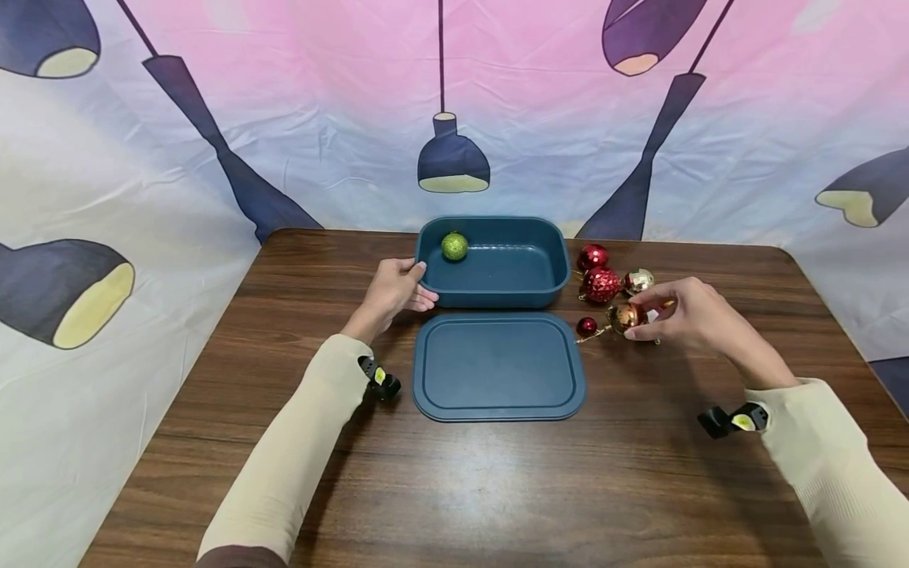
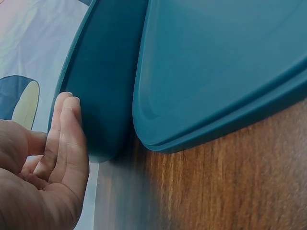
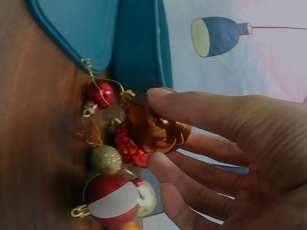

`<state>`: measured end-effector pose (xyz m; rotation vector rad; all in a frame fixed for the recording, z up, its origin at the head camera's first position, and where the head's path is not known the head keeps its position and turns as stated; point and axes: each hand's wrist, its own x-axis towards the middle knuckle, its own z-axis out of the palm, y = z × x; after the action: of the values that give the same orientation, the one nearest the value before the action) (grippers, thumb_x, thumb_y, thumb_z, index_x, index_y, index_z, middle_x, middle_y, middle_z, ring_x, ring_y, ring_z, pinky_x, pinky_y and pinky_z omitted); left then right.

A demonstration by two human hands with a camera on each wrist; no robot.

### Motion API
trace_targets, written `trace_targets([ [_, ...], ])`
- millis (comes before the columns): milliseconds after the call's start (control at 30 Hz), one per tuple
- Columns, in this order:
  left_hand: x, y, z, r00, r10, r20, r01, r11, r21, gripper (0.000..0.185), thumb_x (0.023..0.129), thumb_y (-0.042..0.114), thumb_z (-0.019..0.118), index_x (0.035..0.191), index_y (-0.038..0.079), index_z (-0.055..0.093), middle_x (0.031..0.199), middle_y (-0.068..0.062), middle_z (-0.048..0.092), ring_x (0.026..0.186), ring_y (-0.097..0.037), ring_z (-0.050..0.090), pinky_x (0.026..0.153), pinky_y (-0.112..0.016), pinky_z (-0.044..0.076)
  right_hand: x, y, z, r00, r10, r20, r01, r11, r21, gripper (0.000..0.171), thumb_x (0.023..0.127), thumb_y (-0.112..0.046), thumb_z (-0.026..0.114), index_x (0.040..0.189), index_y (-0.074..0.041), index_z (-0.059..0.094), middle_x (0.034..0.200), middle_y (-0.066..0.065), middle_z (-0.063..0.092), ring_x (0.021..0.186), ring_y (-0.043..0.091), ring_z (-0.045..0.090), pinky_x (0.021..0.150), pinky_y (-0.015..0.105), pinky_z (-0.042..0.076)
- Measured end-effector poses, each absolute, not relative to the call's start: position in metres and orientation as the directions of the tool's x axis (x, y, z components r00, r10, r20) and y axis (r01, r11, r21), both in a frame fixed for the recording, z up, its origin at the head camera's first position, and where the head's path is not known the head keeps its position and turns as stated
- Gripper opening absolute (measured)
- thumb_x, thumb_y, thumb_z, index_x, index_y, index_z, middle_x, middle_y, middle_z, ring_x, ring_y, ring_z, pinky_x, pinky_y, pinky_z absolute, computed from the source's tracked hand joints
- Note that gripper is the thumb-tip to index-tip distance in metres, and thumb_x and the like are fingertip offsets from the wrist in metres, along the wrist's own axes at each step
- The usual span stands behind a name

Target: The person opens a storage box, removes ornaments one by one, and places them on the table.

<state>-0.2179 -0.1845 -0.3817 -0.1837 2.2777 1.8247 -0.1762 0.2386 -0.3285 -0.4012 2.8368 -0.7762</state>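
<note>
Pinching the copper bauble (image 1: 627, 316) with my right hand (image 1: 685, 314), beside the other ornaments (image 1: 600, 284); my left hand (image 1: 394, 290) rests flat-fingered against the blue tub (image 1: 493, 296), its lid (image 1: 497, 367) just beside.

Matt plastic bin (image 1: 497, 268); glossy copper bauble (image 1: 628, 316); glittery green ball (image 1: 454, 246); wood-grain table (image 1: 497, 489).
</note>
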Motion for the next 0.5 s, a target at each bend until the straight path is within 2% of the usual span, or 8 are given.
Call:
trace_targets([
  [167,-0.218,-0.185,-0.382,-0.967,0.035,-0.252,-0.238,0.222,0.946,0.054,0.111,0.024,0.045,0.158,0.001,0.031,0.086,-0.017,0.075,0.065,-0.019,0.074,0.064,-0.029,0.063,-0.174,0.240,-0.336,-0.940,-0.314,-0.131,-0.211,0.841,-0.498,0.054,0.076,-0.035,0.091,0.116,-0.003,0.075,0.093,0.005,0.074,0.078,0.018,0.063,0.066,0.034,0.050],
  [367,-0.218,-0.185,-0.382,-0.967,0.032,-0.252,-0.239,0.218,0.946,0.054,0.111,0.024,0.045,0.157,0.001,0.032,0.085,-0.017,0.074,0.066,-0.021,0.074,0.062,-0.027,0.062,-0.175,0.240,-0.347,-0.936,-0.320,-0.149,-0.221,0.861,-0.457,0.054,0.072,-0.035,0.093,0.114,-0.005,0.076,0.103,0.013,0.074,0.087,0.025,0.067,0.071,0.044,0.055],
  [500,-0.219,-0.185,-0.383,-0.967,0.032,-0.252,-0.240,0.213,0.947,0.053,0.111,0.024,0.045,0.157,0.001,0.033,0.083,-0.015,0.074,0.065,-0.020,0.074,0.062,-0.027,0.062,-0.174,0.237,-0.354,-0.937,-0.303,-0.172,-0.197,0.869,-0.453,0.055,0.071,-0.034,0.093,0.115,-0.007,0.076,0.104,0.012,0.073,0.082,0.022,0.065,0.068,0.041,0.052],
])
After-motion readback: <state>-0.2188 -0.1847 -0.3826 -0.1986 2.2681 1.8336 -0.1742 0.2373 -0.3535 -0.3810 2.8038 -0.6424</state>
